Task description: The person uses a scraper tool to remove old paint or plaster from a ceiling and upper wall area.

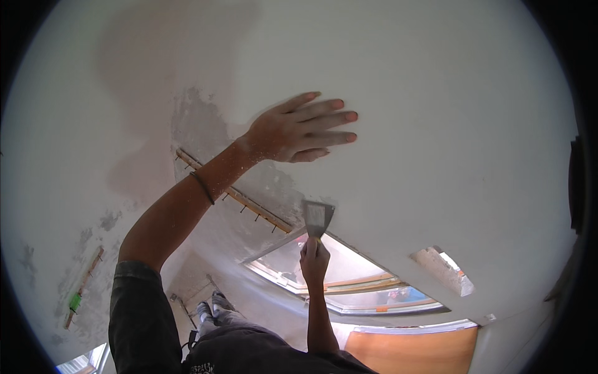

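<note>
My left hand (299,128) is spread with its back towards me, lying on or just over the whitish plastered surface (420,117); contact cannot be told for sure. Its fingers point right, and pale dust coats the hand and forearm. My right hand (315,262), lower down, grips a putty knife, its wide metal blade (316,217) pointing up and smeared with pale material. The blade is beside the end of a grey rough patch (275,182) and above the window (345,262). The fist hides most of the handle.
A wooden strip with protruding nails (257,210) runs behind my left forearm to near the blade. Another narrow strip with a green piece (74,301) is at lower left. A recess (441,269) lies right of the window, an orange-brown panel (411,348) below. My feet (212,304) are by a metal frame (187,311).
</note>
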`<state>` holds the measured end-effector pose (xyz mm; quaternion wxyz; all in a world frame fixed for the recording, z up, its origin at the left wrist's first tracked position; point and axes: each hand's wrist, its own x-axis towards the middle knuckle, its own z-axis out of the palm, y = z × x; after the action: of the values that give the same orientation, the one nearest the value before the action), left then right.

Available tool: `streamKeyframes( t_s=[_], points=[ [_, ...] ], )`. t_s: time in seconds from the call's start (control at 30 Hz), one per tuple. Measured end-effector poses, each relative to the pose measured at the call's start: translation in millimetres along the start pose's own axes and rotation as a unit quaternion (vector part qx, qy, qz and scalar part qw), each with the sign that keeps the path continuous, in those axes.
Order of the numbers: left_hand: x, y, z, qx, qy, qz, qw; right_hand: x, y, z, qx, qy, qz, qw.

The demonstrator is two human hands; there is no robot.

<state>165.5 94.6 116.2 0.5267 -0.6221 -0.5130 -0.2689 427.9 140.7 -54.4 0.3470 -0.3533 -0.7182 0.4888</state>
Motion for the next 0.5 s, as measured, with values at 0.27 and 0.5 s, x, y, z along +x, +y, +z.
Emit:
streamKeyframes(
  t_s=[0.27, 0.5],
  points=[
    [0.3, -1.4, 1.0, 0.009, -0.022, 0.006, 1.000, -0.1, 26.2, 21.8, -0.039, 0.042, -0.032, 0.998],
    [-7.5, -3.0, 9.5, 0.029, -0.015, 0.003, 0.999, 5.7, -3.5, 28.8, -0.037, 0.007, -0.008, 0.999]
  ],
)
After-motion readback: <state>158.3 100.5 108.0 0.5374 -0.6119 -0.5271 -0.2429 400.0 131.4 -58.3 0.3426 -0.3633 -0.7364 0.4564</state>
